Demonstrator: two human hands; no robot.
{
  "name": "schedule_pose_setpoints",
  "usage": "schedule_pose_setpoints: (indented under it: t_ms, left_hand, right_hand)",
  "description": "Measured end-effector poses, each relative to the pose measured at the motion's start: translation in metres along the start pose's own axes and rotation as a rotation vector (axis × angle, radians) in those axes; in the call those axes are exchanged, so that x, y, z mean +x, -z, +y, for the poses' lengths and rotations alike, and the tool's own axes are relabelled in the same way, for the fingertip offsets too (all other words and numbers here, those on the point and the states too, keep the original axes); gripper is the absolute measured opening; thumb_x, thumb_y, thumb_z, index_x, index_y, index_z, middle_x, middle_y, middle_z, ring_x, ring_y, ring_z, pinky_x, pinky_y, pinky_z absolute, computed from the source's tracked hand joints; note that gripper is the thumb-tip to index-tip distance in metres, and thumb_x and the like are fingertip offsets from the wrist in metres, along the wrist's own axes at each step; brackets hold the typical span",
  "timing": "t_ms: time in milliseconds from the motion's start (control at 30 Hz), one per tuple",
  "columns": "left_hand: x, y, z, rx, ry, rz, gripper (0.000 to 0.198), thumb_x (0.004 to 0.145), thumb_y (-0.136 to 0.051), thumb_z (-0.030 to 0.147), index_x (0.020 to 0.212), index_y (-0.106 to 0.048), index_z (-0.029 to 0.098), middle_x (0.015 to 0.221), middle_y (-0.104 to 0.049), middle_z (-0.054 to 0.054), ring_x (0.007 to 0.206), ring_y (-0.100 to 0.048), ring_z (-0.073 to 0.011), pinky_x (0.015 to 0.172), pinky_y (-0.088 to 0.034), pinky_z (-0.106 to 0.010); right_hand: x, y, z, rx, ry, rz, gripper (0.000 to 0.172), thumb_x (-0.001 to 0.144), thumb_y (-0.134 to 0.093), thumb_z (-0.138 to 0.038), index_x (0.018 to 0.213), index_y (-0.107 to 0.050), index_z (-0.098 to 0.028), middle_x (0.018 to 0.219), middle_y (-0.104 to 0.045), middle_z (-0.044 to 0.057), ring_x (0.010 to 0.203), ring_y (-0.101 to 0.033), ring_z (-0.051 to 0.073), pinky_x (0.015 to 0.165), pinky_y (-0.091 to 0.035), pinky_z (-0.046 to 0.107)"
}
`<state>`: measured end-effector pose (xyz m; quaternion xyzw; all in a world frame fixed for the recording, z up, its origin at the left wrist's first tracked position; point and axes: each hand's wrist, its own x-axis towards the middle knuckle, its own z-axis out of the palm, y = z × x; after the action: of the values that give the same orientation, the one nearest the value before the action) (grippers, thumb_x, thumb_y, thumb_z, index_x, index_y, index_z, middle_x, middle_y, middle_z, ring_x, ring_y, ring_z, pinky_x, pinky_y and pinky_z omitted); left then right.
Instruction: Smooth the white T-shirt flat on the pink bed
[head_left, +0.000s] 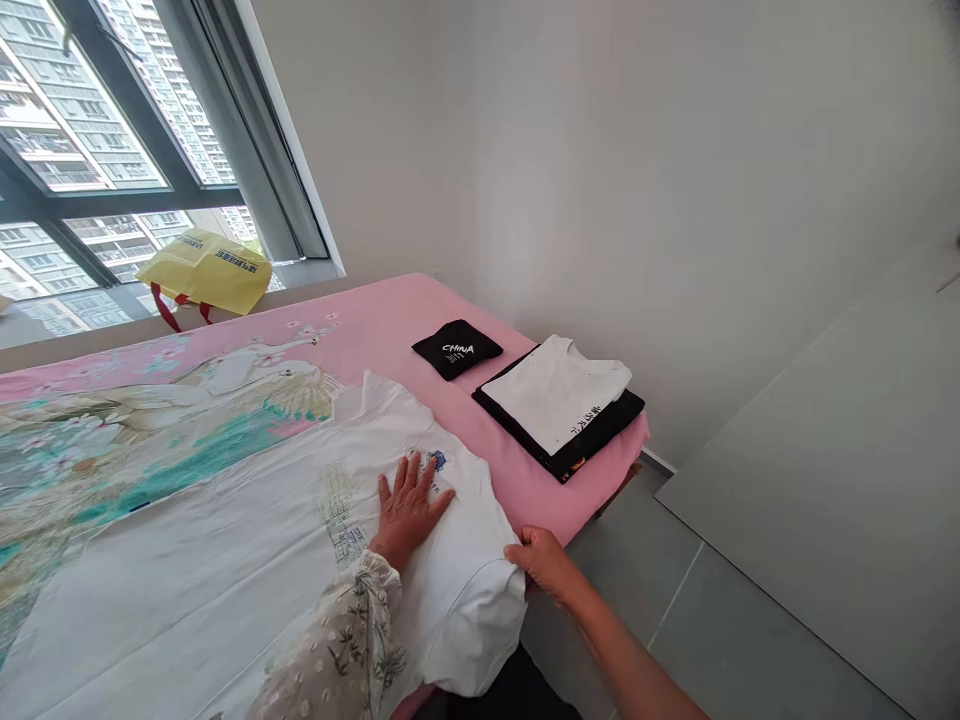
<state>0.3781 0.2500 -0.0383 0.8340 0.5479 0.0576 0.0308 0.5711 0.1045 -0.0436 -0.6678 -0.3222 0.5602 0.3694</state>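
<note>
A white printed T-shirt point(247, 580) lies spread over the near side of the bed, its lower right part hanging over the edge. My left hand point(409, 505) rests flat on it with the fingers spread, beside a small blue print. At the bed's edge, my right hand point(541, 560) pinches the fabric of the shirt between thumb and fingers. A sheer floral sleeve covers the left forearm.
Folded dark clothes point(619, 412) with a folded white T-shirt point(559, 390) on top lie on the pink bedspread point(390, 310). Beside them is a small folded black garment point(454, 350) lettered "CHINA". A yellow bag point(214, 270) sits by the window.
</note>
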Motion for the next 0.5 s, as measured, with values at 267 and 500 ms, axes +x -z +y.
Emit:
schedule_pose_setpoints:
  t_ms: [267,500]
  left_hand:
    - [-0.001,0.017,0.014,0.002,0.042,-0.044,0.062,0.085,-0.030,0.054,0.139,-0.029,0.025,0.151,-0.018,-0.008,0.139,-0.010,-0.0276,0.106,-0.006,-0.061]
    - [-0.029,0.004,0.057,-0.030,-0.145,-0.001,0.054,0.087,-0.032,0.043,0.138,-0.032,0.025,0.148,-0.027,-0.006,0.137,-0.018,-0.0244,0.109,-0.009,-0.055]
  right_hand:
    - [-0.008,-0.008,0.000,-0.006,0.055,0.189,0.019,0.072,-0.052,-0.036,0.074,-0.057,-0.017,0.051,-0.050,-0.004,0.047,-0.048,0.012,0.046,-0.034,0.022]
    - [-0.014,0.004,-0.007,-0.360,0.197,0.314,0.025,0.080,-0.050,-0.040,0.072,-0.058,-0.018,0.066,-0.063,0.003,0.063,-0.054,0.015,0.057,-0.034,0.024]
